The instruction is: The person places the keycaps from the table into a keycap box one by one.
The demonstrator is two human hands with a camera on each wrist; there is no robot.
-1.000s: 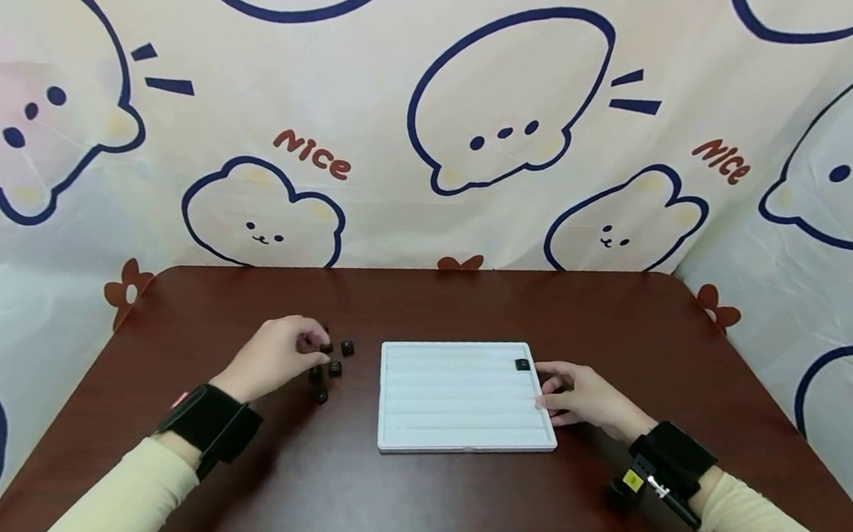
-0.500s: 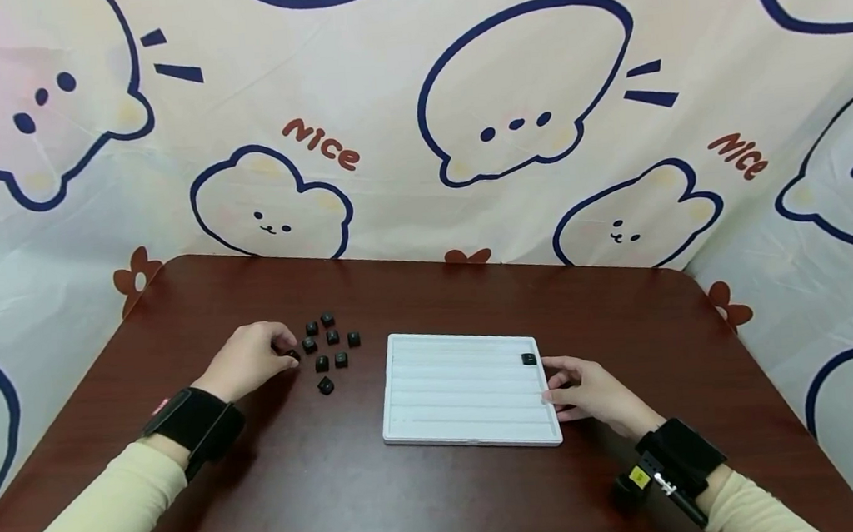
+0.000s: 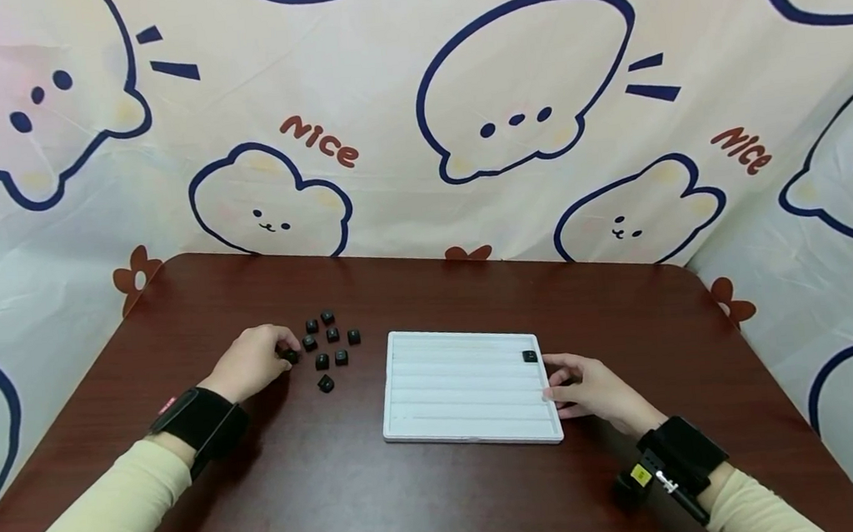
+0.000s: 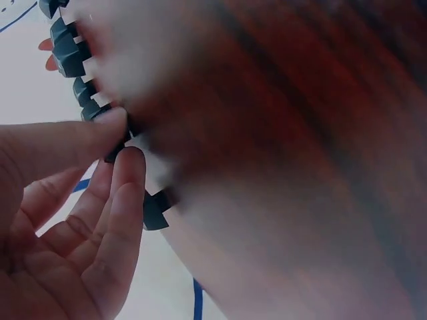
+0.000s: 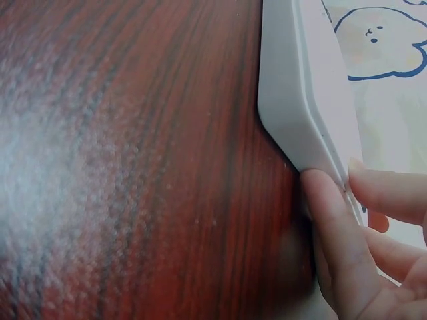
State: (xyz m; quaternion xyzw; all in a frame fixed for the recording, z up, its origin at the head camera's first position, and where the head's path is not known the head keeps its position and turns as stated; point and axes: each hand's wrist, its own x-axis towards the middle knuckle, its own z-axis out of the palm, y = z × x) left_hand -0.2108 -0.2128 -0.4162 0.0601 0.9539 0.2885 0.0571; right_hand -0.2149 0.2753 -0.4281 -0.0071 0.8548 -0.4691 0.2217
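Note:
My left hand (image 3: 250, 365) pinches a black keycap (image 3: 290, 356) between thumb and fingertips, just left of a loose group of keycaps (image 3: 322, 361). In the left wrist view the pinched keycap (image 4: 115, 153) is mostly covered by the thumb and index finger. A white ridged tray (image 3: 468, 413) lies flat on the table, with one black keycap (image 3: 530, 356) inside near its upper right corner. My right hand (image 3: 594, 390) grips the tray's right edge. Seen from the right wrist, fingertips press on the tray's side wall (image 5: 293, 127) and rim.
The dark brown wooden table (image 3: 430, 508) reaches back to a cloth (image 3: 374, 78) printed with cartoon animals, which hangs behind and at both sides. Several keycaps stand between the left hand and the tray.
My left hand has moved left from over the keycap group to its left side, uncovering several keycaps. The right hand stays on the tray's edge. The head view has shifted slightly.

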